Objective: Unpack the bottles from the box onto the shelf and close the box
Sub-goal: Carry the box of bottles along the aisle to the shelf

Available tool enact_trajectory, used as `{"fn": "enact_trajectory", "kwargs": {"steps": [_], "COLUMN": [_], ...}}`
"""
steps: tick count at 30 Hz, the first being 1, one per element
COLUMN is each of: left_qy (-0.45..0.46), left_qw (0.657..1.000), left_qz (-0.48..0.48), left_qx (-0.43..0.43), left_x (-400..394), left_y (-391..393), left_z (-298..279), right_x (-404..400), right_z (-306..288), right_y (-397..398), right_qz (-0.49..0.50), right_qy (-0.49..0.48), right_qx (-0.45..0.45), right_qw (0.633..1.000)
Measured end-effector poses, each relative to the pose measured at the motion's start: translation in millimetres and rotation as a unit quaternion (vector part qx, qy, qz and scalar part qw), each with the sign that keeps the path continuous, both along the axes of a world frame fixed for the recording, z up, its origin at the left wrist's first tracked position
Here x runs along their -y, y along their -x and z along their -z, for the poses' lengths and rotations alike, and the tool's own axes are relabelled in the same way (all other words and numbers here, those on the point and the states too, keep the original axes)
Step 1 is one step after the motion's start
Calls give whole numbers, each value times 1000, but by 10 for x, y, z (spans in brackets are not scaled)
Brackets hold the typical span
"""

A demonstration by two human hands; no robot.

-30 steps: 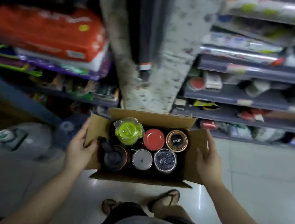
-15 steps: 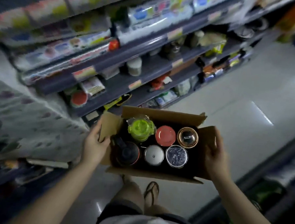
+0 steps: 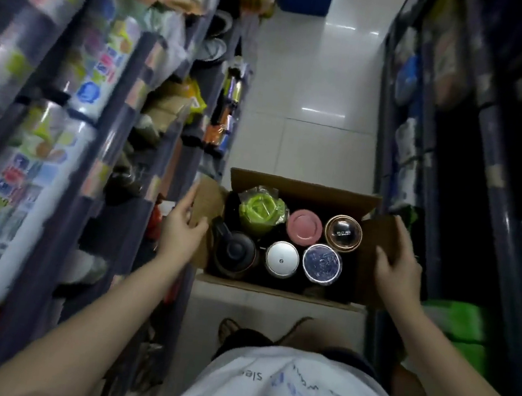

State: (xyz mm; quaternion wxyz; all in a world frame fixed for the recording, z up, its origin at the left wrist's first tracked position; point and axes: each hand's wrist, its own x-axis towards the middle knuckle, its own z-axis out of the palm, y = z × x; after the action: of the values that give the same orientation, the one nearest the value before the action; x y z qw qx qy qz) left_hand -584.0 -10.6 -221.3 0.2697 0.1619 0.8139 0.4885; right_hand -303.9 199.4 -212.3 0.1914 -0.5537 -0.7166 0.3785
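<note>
- Cardboard box (image 3: 278,290), centre frame, flaps open; we grip its sides with our left hand (image 3: 182,229) and right hand (image 3: 397,269).
- Six bottles (image 3: 281,259) inside; none shelved yet.

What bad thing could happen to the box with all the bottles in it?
The box is carried in the air by its side flaps only: left hand and right hand. A flap might bend or slip, and the six bottles could spill. The aisle is narrow, so the box may bump the shelf.
</note>
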Motion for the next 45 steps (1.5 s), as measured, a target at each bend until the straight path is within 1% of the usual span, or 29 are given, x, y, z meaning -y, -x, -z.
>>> {"fn": "enact_trajectory", "kwargs": {"steps": [3,6,8,14,18,22,26,29,34,36,39,41,43,45], "left_qy": [1,0,7,14,-3,-21,-25,-24,-32,-36,-16,-13,-11,-3], "left_qw": [999,997,996,999,999,999,999,1000,995,990,976,956,928,898], "left_qz": [45,79,85,44,35,19,21,-3,-91,-133,-217,-292,-372,-440], "left_qx": [3,8,5,5,-1,-15,-15,-10,-24,-19,-12,-2,-8,-2], "left_x": [-528,-1068,-1429,-2277,-2828,-3270,-3581,-3685,-3608,-3464,-3199,-3028,-2882,-2765], "left_y": [253,434,521,756,1055,1430,1878,2178,2391,2438,2370,2228,2021,1761], "left_z": [11,62,95,172,128,62,87,118,102,143,193,242,254,270], "right_x": [-272,-618,-934,-1917,-2621,-3134,-3568,-3807,-4065,-4159,-4237,-4220,-4164,-4106], "right_z": [-3,9,41,-20,-193,-266,-231,-224,-242,-210,-176,-161,-127,-99], "right_y": [52,141,230,552,914,1356,1829,2229,2932,3215,3650,3980,4294,4593], "right_qz": [49,76,77,56,32,23,9,-21,-105,-155,-236,-302,-390,-465], "right_qy": [-10,0,3,17,8,3,3,0,8,10,17,10,3,16], "right_qx": [-3,0,-2,-6,-17,-24,-33,-40,-38,-39,-22,0,9,12], "right_qw": [999,997,997,998,999,999,999,999,994,987,971,953,921,885]}}
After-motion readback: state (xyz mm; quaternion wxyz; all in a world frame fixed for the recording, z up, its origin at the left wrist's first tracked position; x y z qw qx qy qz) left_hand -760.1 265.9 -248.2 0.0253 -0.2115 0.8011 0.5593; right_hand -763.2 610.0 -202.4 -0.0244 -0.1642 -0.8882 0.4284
